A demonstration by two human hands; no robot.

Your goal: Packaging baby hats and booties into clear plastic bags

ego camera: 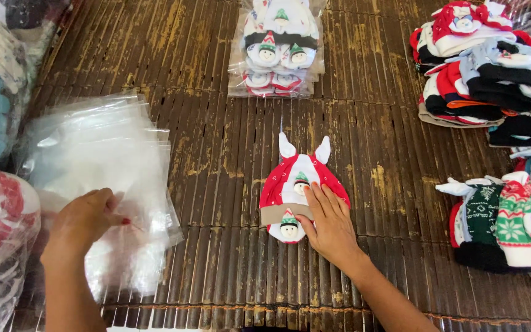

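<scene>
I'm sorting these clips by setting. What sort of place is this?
Probably a small garment packing spot. A stack of clear plastic bags lies on a slatted bamboo mat, with a bagged bundle of baby caps and loose cap piles nearby.

Small packing workshop | worn brown bamboo-slat mat [204, 55] as work surface | stacked knitted snowman hats [493, 67] | clear plastic bags [106, 160] | bagged hat bundles [276, 49]

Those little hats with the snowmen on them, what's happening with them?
A person's right hand rests flat on a small red and white hat set lying on a slatted mat. The left hand pinches the top bag of a stack of clear plastic bags. Bagged hats sit further up; loose hat piles lie at the right.
</scene>
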